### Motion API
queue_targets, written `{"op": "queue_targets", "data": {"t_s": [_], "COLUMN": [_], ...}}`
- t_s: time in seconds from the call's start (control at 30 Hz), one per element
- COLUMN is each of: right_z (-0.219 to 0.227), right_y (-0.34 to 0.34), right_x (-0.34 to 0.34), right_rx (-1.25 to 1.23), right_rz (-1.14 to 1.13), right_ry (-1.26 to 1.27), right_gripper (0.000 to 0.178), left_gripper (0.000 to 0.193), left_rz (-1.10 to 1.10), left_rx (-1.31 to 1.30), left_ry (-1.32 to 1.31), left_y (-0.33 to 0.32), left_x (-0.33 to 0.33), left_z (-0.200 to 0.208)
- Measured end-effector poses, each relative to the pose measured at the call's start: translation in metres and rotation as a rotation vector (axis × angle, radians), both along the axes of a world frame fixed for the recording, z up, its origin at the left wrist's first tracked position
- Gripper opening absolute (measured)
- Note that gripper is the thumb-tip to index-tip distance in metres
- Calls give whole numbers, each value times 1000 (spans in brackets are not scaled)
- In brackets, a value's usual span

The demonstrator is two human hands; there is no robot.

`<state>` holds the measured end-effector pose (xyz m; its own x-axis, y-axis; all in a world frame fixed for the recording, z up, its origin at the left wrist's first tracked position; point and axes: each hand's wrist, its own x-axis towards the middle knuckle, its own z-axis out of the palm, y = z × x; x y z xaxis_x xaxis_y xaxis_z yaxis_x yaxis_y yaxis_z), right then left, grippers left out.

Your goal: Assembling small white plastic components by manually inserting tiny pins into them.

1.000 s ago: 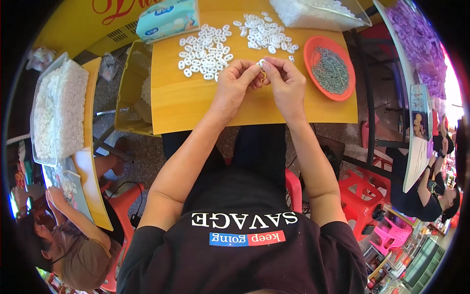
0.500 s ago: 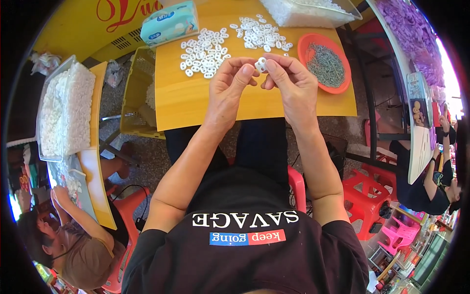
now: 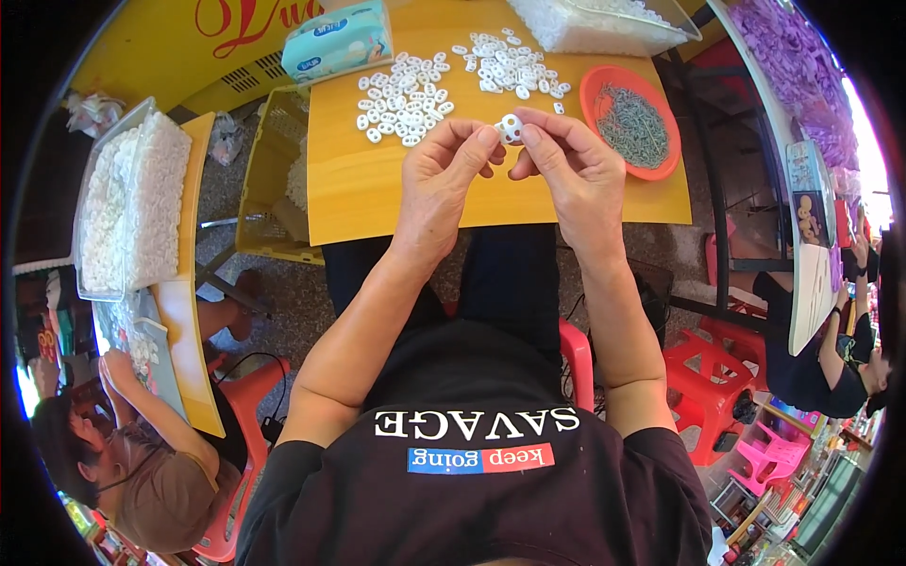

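Note:
Above the near part of the yellow table [image 3: 377, 193], a small white plastic piece with round holes [image 3: 511, 124] is pinched at my fingertips. My left hand [image 3: 444, 168] grips its left side between thumb and bent fingers. My right hand [image 3: 576, 165] closes on it from the right, the thumb over its edge. Beyond the hands lie two loose groups of similar white two-holed oval pieces, one at the left [image 3: 406, 99] and one at the right [image 3: 512, 66]. To the right of my right hand, an orange-red bowl [image 3: 663, 168] holds many thin grey metal screws or pins [image 3: 630, 127].
A tissue pack [image 3: 338, 45] stands at the far left of the table, a clear tub of white pieces [image 3: 599, 36] at the far right. Below the left edge sits a yellow crate [image 3: 269, 212]. One person [image 3: 160, 472] works at left, another [image 3: 830, 363] at right.
The white piece has turned slightly between my fingers, so its holes show more plainly. Both hands keep their pinch, while the whole view has shifted a little.

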<state>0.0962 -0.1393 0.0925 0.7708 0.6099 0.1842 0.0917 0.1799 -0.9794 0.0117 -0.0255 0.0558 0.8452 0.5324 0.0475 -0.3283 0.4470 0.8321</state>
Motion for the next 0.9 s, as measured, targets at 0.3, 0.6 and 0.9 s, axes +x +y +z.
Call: {"op": "queue_targets", "data": {"t_s": [0.3,0.6,0.9], "right_z": [-8,-19,-28], "right_y": [0,1,-10], "right_x": [3,13,44], "right_rx": [-93,-67,51], "right_rz": [27,-153,-11], "right_ry": [11,-96,248], "right_gripper": [22,21,18], "left_gripper": [15,17,14], "left_rz": [-3,60,-20], "left_rx": [246,534,193], "left_ry": [94,197,171], "left_y": [3,8,14], "left_x": [0,3,3], "left_z": [-1,-8,-15]}}
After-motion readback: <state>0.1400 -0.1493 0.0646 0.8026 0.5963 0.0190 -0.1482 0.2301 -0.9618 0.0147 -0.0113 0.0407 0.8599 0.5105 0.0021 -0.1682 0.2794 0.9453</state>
